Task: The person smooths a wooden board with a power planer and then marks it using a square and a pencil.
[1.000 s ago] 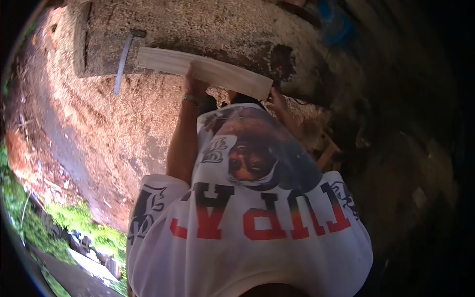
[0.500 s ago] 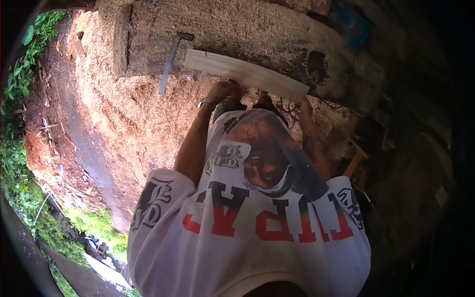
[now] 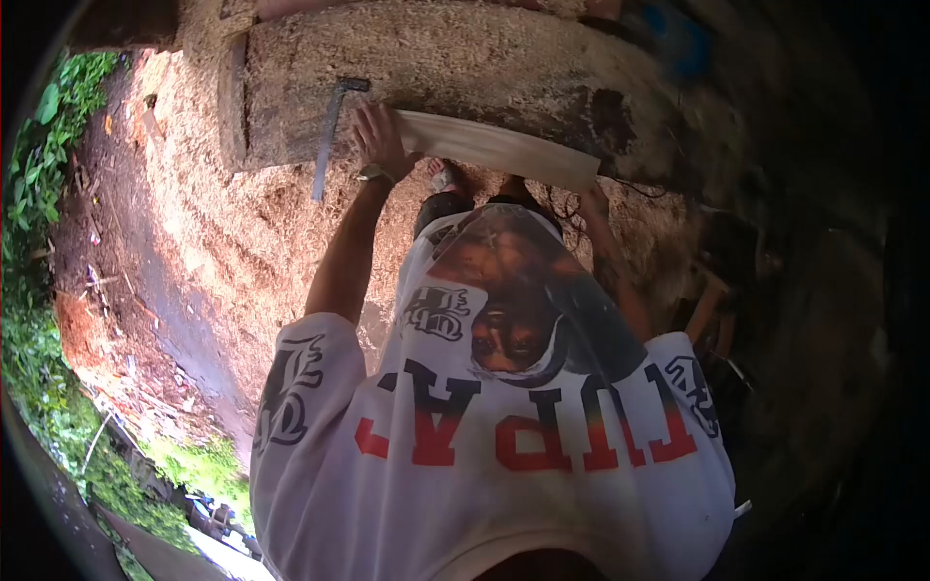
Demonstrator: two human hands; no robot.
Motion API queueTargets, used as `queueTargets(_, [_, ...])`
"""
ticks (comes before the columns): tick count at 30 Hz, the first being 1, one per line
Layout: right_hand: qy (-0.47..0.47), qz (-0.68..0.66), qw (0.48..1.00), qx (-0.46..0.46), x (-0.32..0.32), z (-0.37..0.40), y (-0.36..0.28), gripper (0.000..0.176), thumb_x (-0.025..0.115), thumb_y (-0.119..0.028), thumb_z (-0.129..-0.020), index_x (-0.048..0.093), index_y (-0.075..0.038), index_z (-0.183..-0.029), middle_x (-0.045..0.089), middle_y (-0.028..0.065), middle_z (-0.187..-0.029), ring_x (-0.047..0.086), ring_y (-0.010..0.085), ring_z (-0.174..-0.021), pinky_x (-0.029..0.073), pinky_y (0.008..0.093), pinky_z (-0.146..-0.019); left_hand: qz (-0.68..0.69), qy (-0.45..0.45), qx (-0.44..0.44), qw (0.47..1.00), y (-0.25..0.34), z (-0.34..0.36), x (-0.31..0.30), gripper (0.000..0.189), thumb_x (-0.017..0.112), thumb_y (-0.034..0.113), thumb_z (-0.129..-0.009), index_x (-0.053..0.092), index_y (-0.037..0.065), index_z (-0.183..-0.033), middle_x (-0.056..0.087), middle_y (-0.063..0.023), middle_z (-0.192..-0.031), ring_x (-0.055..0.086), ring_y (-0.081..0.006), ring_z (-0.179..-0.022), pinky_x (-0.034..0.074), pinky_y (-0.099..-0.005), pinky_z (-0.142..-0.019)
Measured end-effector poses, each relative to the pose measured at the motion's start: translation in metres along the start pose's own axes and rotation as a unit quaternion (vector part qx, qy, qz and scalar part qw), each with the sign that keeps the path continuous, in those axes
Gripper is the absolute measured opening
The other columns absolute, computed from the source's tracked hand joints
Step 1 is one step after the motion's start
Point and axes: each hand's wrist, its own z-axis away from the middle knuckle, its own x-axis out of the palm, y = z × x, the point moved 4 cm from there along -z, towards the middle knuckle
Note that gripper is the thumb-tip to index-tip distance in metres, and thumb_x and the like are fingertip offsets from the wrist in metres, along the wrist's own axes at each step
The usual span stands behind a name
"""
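Note:
A pale wooden board (image 3: pixel 494 145) lies along the near edge of a sawdust-covered workbench (image 3: pixel 426 58). My left hand (image 3: pixel 380 137) rests at the board's left end, its fingers stretched out and apart. At the board's right end is my right hand (image 3: pixel 593 203), its fingers closed around the corner and partly in shadow. Just left of my left hand, a metal square (image 3: pixel 327 145) with a dark short arm lies on the bench, its long blade sticking out past the near edge.
Sawdust covers the ground (image 3: pixel 262 223) around my feet. Green plants (image 3: pixel 48 174) grow at the far left. A blue object (image 3: pixel 683 41) is at the back right. Wooden pieces (image 3: pixel 707 308) stand in shadow to the right, and a dark cable (image 3: pixel 635 189) hangs near the bench edge.
My left hand has moved up and left from below the board onto its left end, with its fingers now spread. My right hand stays at the right end.

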Motion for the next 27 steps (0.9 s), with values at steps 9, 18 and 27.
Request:
queueTargets(9, [-0.023,0.137,0.981,-0.135,-0.008,0.039,-0.028,0.058,0.059,-0.049,-0.104,0.053,-0.015,-0.151,0.071,0.014,-0.125,0.066,0.0253,-0.119,0.055,0.0399,-0.09,0.093,0.029,0.41,0.907,0.198,0.033,0.109,0.085,0.065,0.046,-0.091,0.033,0.009,-0.161,0.028,-0.0183,-0.169,0.025,-0.0414,-0.156,0.024,-0.0652,-0.122])
queueTargets(18, [-0.035,-0.03,0.985,-0.165,-0.016,-0.003,0.053,0.051,0.07,-0.037,-0.101,0.063,-0.002,-0.139,0.073,0.0075,-0.107,0.068,0.0157,-0.101,0.055,0.0323,-0.085,0.138,-0.003,0.235,0.962,0.012,-0.004,0.02,0.069,0.067,0.031,-0.097,0.042,0.013,-0.159,0.041,-0.0119,-0.164,0.032,-0.0347,-0.155,0.023,-0.0573,-0.123])
queueTargets(27, [0.022,-0.068,0.997,0.011,-0.012,0.002,0.059,0.043,0.065,-0.04,-0.099,0.073,-0.005,-0.123,0.075,0.0167,-0.116,0.071,0.0298,-0.112,0.054,0.0403,-0.097,0.217,-0.015,-0.018,0.976,-0.096,-0.018,0.062,0.09,0.072,0.032,-0.094,0.023,-0.006,-0.16,0.044,-0.0333,-0.153,0.045,-0.0505,-0.14,0.039,-0.0513,-0.114])
